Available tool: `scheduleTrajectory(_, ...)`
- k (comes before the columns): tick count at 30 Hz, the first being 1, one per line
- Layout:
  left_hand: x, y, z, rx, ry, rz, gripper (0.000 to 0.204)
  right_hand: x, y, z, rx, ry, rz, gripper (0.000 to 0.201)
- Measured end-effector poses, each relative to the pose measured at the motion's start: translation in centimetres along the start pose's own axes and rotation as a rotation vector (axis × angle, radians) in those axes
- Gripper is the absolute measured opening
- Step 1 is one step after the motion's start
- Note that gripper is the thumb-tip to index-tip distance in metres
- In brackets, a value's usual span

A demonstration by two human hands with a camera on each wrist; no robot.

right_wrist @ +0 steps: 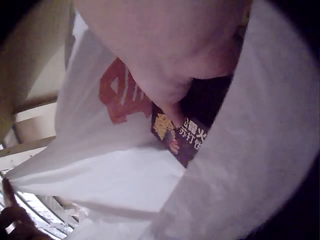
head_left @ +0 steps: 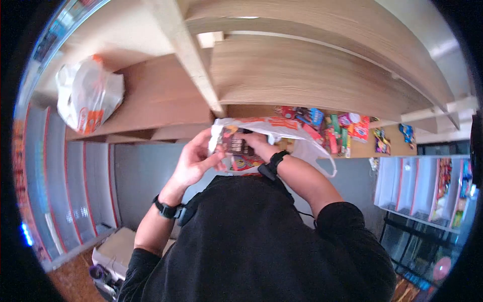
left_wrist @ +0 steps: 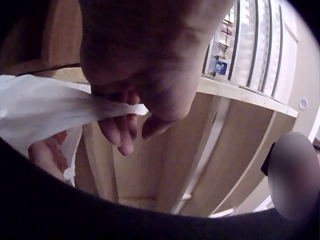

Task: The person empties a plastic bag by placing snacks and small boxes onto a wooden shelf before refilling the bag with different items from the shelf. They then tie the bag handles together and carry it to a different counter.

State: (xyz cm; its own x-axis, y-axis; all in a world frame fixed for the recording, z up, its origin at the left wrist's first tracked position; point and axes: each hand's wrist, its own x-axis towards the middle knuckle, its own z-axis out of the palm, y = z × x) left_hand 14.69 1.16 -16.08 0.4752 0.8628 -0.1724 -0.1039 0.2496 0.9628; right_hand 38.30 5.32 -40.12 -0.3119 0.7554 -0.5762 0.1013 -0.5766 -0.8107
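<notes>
A white plastic bag [head_left: 308, 149] with orange-red print stands open in front of me, its mouth facing up. My left hand [head_left: 190, 162] pinches the bag's near-left edge; in the left wrist view the stretched plastic [left_wrist: 47, 105] runs to between thumb and fingers. My right hand [head_left: 262, 145] reaches inside the bag and holds a dark packet of soda crackers [right_wrist: 186, 134] with Chinese print. Its thumb or a finger lies on the packet's face, while the other fingers are hidden. Below that packet, colourful snack packaging [head_left: 245, 162] shows within the bag.
Wooden shelf boards [head_left: 302, 75] rise right above the bag. To the right, several bright snack packs [head_left: 347, 132] lie on the shelf. Another filled white bag [head_left: 85, 95] sits on the left shelf. White racks [head_left: 80, 186] stand at both sides.
</notes>
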Motion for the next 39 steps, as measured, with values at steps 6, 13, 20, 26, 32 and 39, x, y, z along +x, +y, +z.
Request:
scheduleTrajectory(6,1.3,-1.0,0.0,0.02,0.016,0.034,0.06,-0.8,2.1,-1.4,-0.466,0.262,-0.074,0.086)
scheduleTrajectory(13,1.9,0.0,-0.2,0.025,-0.024,0.015,0.057,1.0,0.9,-0.1,-0.452,0.165,-0.053,0.1)
scheduleTrajectory(20,1.6,0.6,-0.4,0.04,-0.025,-0.021,0.059,3.4,1.1,2.4,-0.317,0.183,0.128,0.109)
scheduleTrajectory(26,1.7,0.8,-0.5,0.045,-0.04,-0.032,0.058,3.8,-1.3,4.6,-0.431,0.314,-0.103,0.071)
scheduleTrajectory(32,2.0,-0.6,-1.5,0.059,-0.038,0.021,0.059,-1.2,-4.2,3.4,-0.512,0.457,-0.047,0.06)
scheduleTrajectory(39,2.7,-1.4,-1.7,0.039,-0.015,0.045,0.06,0.1,0.0,-1.2,-0.44,0.137,0.03,0.072)
